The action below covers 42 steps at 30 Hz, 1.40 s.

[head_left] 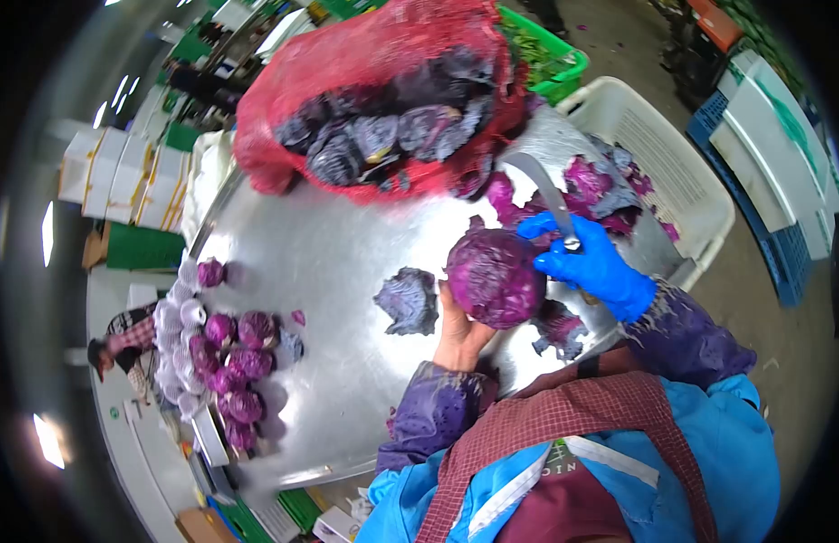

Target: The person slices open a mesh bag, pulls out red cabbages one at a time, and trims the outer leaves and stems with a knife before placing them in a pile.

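Checked maroon cloth of my apron (564, 425) fills the bottom of the frame over a blue jacket, with my purple sleeves reaching up from it. Just above, near the middle, my bare left hand (460, 333) cups the red cabbage (495, 276) from underneath, its fingers wrapped up against the lower left side of the head, which sits just above the steel desk (329, 262). My right hand (593, 265), in a blue glove, is pressed to the cabbage's right side, its fingers closed round the handle of a knife (542, 185) whose curved blade points toward the top of the frame. A loose leaf (409, 299) lies on the desk just left of the cabbage, and torn scraps (560, 328) lie beneath my right wrist. Toward the left edge of the desk sits a heap of small trimmed cabbages (234, 362), with pale wrapped ones (175, 317) beside them. Beyond that heap, at the far left, another person (121, 339) in a checked sleeve is partly visible. At the top centre a red net sack (365, 54) lies open on the desk, full of dark cabbages. To the upper right a white crate (655, 145) holds cut purple leaves (600, 181), with a green crate (564, 68) behind it. White cartons (121, 176) stand stacked at the upper left.
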Tool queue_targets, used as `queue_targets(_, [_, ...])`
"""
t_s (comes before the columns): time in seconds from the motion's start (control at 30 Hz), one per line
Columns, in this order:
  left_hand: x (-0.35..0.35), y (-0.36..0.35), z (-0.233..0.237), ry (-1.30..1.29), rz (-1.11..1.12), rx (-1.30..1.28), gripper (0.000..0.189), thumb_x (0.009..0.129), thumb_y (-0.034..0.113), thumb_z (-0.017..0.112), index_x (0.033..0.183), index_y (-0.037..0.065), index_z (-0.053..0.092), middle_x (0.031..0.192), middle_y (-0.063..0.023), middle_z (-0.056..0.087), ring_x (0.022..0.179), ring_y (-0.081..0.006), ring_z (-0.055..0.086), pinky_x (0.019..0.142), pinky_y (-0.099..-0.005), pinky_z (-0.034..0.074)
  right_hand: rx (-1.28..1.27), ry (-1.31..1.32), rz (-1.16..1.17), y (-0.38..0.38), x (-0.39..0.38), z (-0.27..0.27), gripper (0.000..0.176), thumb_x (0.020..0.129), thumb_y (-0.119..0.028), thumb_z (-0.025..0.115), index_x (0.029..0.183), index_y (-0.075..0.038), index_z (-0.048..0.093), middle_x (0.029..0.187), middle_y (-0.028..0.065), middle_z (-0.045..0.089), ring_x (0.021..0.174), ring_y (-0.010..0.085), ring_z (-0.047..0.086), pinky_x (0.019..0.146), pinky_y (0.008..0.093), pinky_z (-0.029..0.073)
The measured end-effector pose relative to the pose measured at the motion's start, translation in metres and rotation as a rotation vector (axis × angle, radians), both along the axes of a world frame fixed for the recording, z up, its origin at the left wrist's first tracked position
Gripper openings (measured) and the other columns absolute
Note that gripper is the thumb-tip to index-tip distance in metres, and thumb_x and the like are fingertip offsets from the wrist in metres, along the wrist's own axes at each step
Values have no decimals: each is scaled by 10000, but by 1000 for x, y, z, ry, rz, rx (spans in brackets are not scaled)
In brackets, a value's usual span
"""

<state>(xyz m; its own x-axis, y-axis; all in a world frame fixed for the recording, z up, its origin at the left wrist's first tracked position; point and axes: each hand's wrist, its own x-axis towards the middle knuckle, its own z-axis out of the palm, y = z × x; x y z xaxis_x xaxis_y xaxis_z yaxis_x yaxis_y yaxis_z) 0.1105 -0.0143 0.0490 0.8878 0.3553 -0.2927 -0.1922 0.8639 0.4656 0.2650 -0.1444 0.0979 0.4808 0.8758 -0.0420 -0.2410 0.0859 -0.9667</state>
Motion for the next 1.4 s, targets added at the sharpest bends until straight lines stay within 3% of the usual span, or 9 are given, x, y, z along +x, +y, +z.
queue_targets(0.23, [-31, 30, -24, -15, 88, 60, 960, 581, 575, 761, 1312, 84, 377, 1304, -134, 441, 1205, -312, 422, 1047, -507, 308, -55, -134, 55, 26, -11, -17, 263, 763, -56, 683, 1009, -33, 595, 939, 18, 603, 882, 98, 557, 786, 268, 463])
queue_targets(0.43, [-83, 110, -44, 37, 770, -264, 770, 655, 476, 747, 1259, 135, 414, 1236, -145, 435, 1149, -320, 418, 940, -497, 404, -231, -85, 448, 18, -50, -104, 317, 823, -128, 643, 1111, -28, 554, 874, 25, 587, 764, 97, 556, 722, 256, 472])
queue_targets(0.5, [-111, 142, -71, -182, 806, -273, 791, 681, 485, 732, 1252, 52, 399, 1225, -174, 451, 1137, -315, 450, 915, -414, 448, -665, -151, 790, 13, -52, -81, 348, 841, -155, 619, 1158, -33, 539, 926, 53, 609, 773, 130, 597, 712, 264, 488])
queue_targets(0.57, [-115, 158, -71, -314, 727, -408, 856, 688, 516, 715, 1260, -20, 372, 1223, -175, 486, 1136, -307, 480, 929, -391, 443, -534, -455, 808, -3, -39, -120, 351, 850, -173, 605, 1167, -38, 534, 983, 80, 621, 786, 145, 624, 683, 261, 500])
queue_targets(0.7, [-41, 181, -47, 77, 548, 83, 581, 859, 340, 601, 1269, -11, 385, 1215, -165, 519, 1114, -297, 515, 943, -382, 435, -672, -141, 195, -19, 38, -142, 278, 862, -204, 589, 1087, -41, 579, 748, 38, 647, 628, 98, 592, 547, 266, 486])
queue_targets(0.77, [15, 196, -40, 160, 386, 188, 462, 859, 245, 618, 1215, 9, 441, 1200, -154, 535, 1045, -270, 564, 902, -366, 462, -559, -614, 4, -21, 92, -138, 255, 857, -204, 595, 1035, -22, 610, 688, 70, 629, 569, 112, 572, 537, 282, 470])
queue_targets(0.87, [99, 226, -54, 423, 270, 706, 470, 822, 197, 663, 1194, 6, 448, 1176, -131, 551, 906, -222, 616, 833, -339, 475, -288, -675, -432, -9, 130, -132, 257, 851, -186, 599, 1035, -7, 602, 766, 105, 643, 716, 132, 616, 675, 293, 490])
queue_targets(1.03, [187, 222, -89, 897, 438, 1634, 1075, 580, 325, 836, 1374, -2, 188, 1252, -357, 284, 1087, -455, 405, 958, -451, 352, -207, -532, -354, 27, 113, -87, 297, 842, -164, 616, 1101, -28, 568, 880, 79, 640, 791, 139, 610, 720, 301, 501])
queue_targets(1.4, [175, 196, -77, 761, 653, 1562, 954, 588, 285, 818, 1356, 91, 288, 1150, -302, 399, 1057, -413, 410, 930, -435, 342, -222, -1117, -81, 217, 122, -70, 556, 818, -389, 573, 1256, -78, 430, 1126, 157, 523, 958, 339, 578, 777, 417, 476])
